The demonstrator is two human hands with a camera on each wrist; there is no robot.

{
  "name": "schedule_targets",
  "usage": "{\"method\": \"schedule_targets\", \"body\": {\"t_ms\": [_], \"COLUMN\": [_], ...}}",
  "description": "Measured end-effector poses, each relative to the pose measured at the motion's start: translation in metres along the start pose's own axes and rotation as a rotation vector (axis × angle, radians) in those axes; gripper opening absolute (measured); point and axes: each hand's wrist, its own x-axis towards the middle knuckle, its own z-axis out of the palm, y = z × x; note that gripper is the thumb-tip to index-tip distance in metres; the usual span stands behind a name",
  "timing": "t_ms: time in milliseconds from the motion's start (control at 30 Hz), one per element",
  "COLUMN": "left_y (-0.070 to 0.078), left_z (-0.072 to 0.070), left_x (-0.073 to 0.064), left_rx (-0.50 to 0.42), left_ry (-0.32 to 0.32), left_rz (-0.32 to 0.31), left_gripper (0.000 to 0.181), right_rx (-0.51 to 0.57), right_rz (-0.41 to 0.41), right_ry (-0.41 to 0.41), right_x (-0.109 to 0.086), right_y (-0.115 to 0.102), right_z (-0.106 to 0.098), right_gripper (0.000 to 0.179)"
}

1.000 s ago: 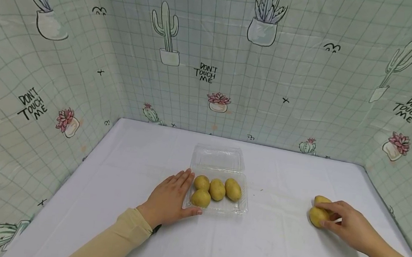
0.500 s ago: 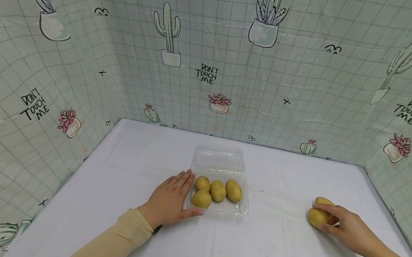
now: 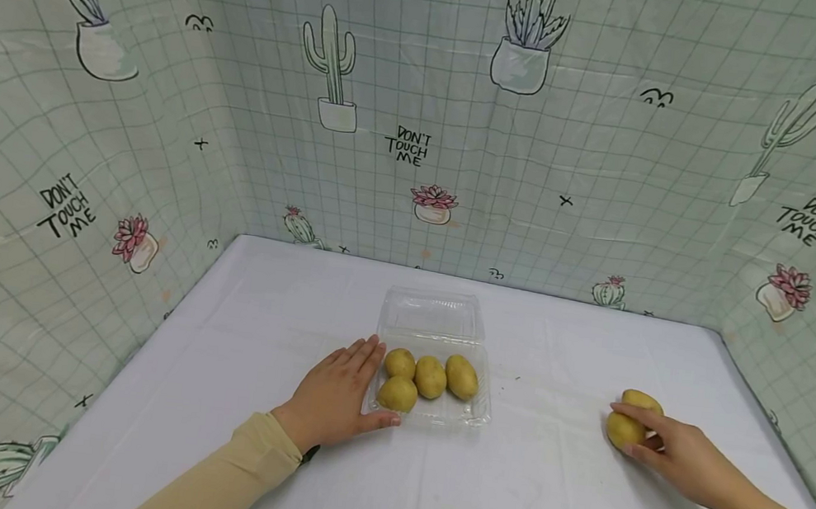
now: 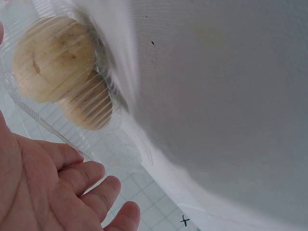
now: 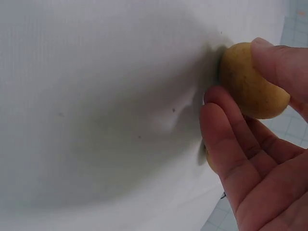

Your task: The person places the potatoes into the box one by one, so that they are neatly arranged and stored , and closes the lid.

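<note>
1. Both the left hand [image 3: 333,396] and the right hand [image 3: 688,460] are low over the white surface [image 3: 502,497]; the left, fingers straight, rests at the left edge of the clear container [image 3: 484,395]; the right pinches the front potato [image 3: 623,431] between thumb and fingers, towards the surface's right side.
2. The front potato looks firm, smooth and modestly heavy; it should roll sooner than squash; thumb and fingertips across its middle seem surest.
3. The rear potato [image 3: 642,400] lies just beyond; four potatoes [image 3: 430,375] sit inside the container, which looks light and flexible; its side walls suit steadying.
4. The raised lid [image 3: 432,313], farthest back, seems flimsy; best taken by its rim.
</note>
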Motion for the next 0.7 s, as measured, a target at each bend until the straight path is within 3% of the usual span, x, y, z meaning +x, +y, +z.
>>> {"method": "schedule_targets", "body": {"t_ms": [700], "left_y": [0.0003], "left_z": [-0.0011], "left_x": [0.0002], "left_rx": [-0.017], "left_ry": [-0.009], "left_rz": [0.000], "left_gripper": [0.103], "right_rx": [0.005], "right_rz": [-0.069], "right_ry": [0.045], "right_x": [0.0015], "right_y": [-0.0075], "right_z": [0.0025], "right_gripper": [0.057]}}
